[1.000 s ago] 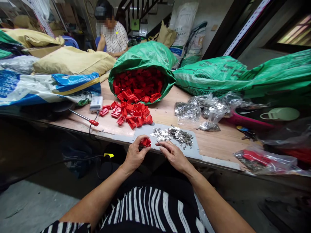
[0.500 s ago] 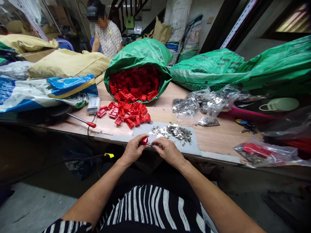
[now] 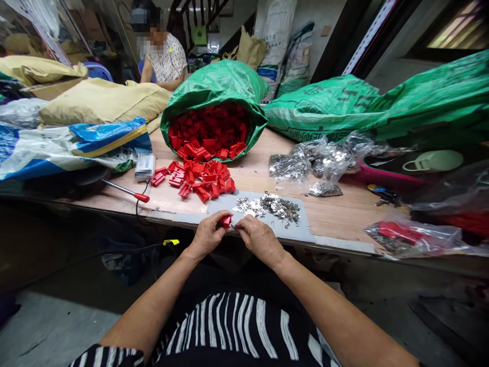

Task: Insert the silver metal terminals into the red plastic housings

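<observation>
Just in front of the table's near edge, my left hand [image 3: 209, 235] is closed around a small red plastic part [image 3: 225, 221]. My right hand [image 3: 259, 238] pinches a small, thin metal piece [image 3: 234, 227] whose tip meets the red part; its exact kind is too small to make out. Beyond the hands, a pile of small metal pieces [image 3: 280, 208], some bright and some darker, lies on a grey mat [image 3: 301, 232]. Loose red plastic parts [image 3: 206, 178] are heaped to the left of the mat, at the mouth of a green sack [image 3: 225, 76] full of them.
At right lie clear bags of metal pieces [image 3: 324, 165], a pink tray [image 3: 382, 174] and a bag with red parts [image 3: 414, 235]. A red-tipped lever [image 3: 141, 197] juts out at left near a small boxed device [image 3: 144, 167]. Across the table sits another person [image 3: 166, 58].
My right hand has moved slightly left, bringing the metal piece closer against the red part. The whole view has shifted a little; the other person's arm has moved toward the table.
</observation>
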